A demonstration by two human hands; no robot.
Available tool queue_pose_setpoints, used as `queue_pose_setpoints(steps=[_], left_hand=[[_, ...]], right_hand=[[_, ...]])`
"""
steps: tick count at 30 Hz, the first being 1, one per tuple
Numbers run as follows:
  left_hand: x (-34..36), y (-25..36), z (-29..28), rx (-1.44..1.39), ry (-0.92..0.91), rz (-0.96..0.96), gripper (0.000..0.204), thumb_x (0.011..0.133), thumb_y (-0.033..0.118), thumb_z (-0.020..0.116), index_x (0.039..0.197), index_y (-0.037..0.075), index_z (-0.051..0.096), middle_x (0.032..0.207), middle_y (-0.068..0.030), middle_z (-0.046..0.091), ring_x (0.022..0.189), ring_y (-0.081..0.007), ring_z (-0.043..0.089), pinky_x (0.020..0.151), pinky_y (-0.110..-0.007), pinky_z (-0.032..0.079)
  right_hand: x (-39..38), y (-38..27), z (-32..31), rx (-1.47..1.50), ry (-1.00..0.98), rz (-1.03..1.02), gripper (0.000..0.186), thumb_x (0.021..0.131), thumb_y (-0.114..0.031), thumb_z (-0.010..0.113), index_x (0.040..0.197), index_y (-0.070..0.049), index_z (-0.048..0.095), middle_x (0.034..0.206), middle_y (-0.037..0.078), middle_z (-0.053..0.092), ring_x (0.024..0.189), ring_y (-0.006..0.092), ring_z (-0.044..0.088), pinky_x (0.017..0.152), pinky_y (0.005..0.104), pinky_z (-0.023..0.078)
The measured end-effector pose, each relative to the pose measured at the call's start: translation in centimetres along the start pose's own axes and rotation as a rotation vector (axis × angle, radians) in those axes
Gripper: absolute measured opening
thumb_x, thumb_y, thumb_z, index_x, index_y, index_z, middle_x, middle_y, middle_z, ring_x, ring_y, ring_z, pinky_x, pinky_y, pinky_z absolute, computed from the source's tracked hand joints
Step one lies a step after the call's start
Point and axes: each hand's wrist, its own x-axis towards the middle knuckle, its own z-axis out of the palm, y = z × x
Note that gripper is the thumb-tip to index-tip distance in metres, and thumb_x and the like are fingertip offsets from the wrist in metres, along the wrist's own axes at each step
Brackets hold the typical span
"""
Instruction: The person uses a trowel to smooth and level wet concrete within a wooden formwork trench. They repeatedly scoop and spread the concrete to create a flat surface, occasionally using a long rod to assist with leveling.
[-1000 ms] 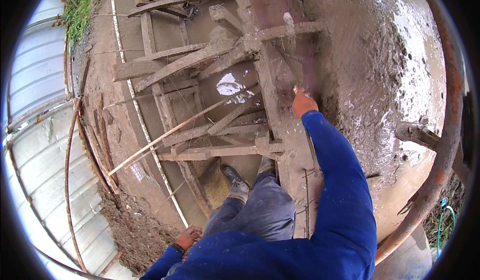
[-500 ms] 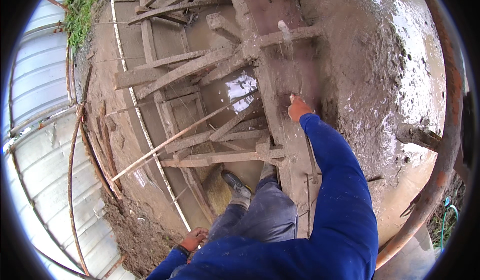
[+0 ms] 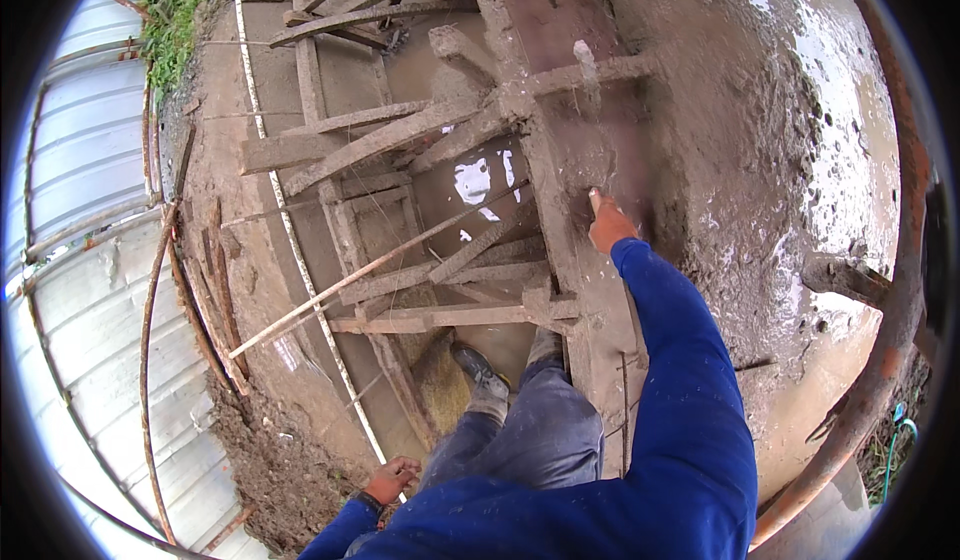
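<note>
- Pressing the right hand point(image 3: 608, 226) against the muddy vertical form board point(image 3: 560, 160) is the work in hand; the index finger is stretched out along the board and the other fingers look curled, with nothing held in them.
- The wet concrete slab point(image 3: 760, 160) is the largest surface. It lies directly right of the board, so the arm should stay over the board line and clear of the fresh surface.
- The timber bracing frame point(image 3: 400, 150) fills the pit left of the board. Its diagonal and horizontal members cross closely, leaving only small gaps for a foot.
- The corrugated metal fence point(image 3: 80, 260) closes the far left side, well apart from the hands.
- The rusty curved pipe point(image 3: 880, 360) bounds the right edge of the slab, so room to lean that way is limited.
- The long thin pole point(image 3: 370, 270) slants across the frame below the board and may shift if leaned on.
- The boot point(image 3: 480, 375) stands low between the braces, just beside a horizontal batten; judged from this, firm footing comes before further reaching.
- The left hand point(image 3: 392, 480) is low at the body's left, near the white line point(image 3: 300, 260). Whether it grips anything cannot be told.
</note>
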Motion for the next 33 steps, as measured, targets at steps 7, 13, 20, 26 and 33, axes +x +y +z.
queue_pose_setpoints(steps=[7, 13, 20, 26, 33], left_hand=[[0.6, -0.3, -0.1, -0.034, -0.010, 0.030, 0.025, 0.105, 0.014, 0.058, 0.125, 0.000, 0.062, 0.117, -0.0093, 0.069, 0.096, -0.0191, 0.071, 0.085, -0.033, 0.057], [0.4, 1.2, 0.0, 0.000, 0.007, 0.072, 0.026, 0.105, 0.016, 0.057, 0.125, 0.001, 0.062, 0.118, -0.0084, 0.069, 0.096, -0.0175, 0.070, 0.086, -0.031, 0.056], [0.0, 0.3, -0.3, 0.013, 0.019, 0.086, 0.026, 0.105, 0.019, 0.056, 0.124, 0.002, 0.063, 0.115, -0.0067, 0.070, 0.097, -0.0164, 0.071, 0.085, -0.032, 0.055], [0.5, -0.4, 0.8, 0.044, 0.014, 0.068, 0.027, 0.104, 0.018, 0.056, 0.124, 0.001, 0.063, 0.116, -0.0076, 0.070, 0.098, -0.0171, 0.071, 0.086, -0.032, 0.056], [1.4, -1.0, 1.0, -0.004, 0.006, 0.095, 0.027, 0.103, 0.018, 0.059, 0.123, 0.001, 0.064, 0.113, -0.0080, 0.071, 0.093, -0.0171, 0.072, 0.082, -0.031, 0.057]], right_hand=[[1.5, 5.8, 0.2, 0.070, -0.028, -0.311, 0.044, 0.088, -0.015, 0.068, 0.124, 0.002, 0.050, 0.119, 0.033, 0.064, 0.113, 0.0498, 0.061, 0.100, 0.0521, 0.047], [1.3, 5.5, -0.2, 0.054, -0.001, -0.215, 0.041, 0.089, -0.020, 0.069, 0.121, 0.001, 0.054, 0.116, 0.032, 0.065, 0.112, 0.0496, 0.061, 0.097, 0.0531, 0.048], [-1.6, -0.5, -1.9, 0.013, 0.066, 0.098, 0.035, 0.092, -0.013, 0.056, 0.125, -0.002, 0.057, 0.123, 0.030, 0.066, 0.123, 0.0448, 0.061, 0.103, 0.0485, 0.050], [-0.1, 3.8, -0.1, 0.053, 0.161, -0.097, 0.034, 0.086, -0.016, 0.067, 0.116, -0.001, 0.057, 0.110, 0.030, 0.068, 0.109, 0.0490, 0.063, 0.095, 0.0544, 0.050], [0.0, 7.6, 1.8, 0.121, 0.179, -0.164, 0.036, 0.084, -0.019, 0.071, 0.112, -0.002, 0.057, 0.107, 0.031, 0.066, 0.108, 0.0508, 0.060, 0.093, 0.0554, 0.049]])
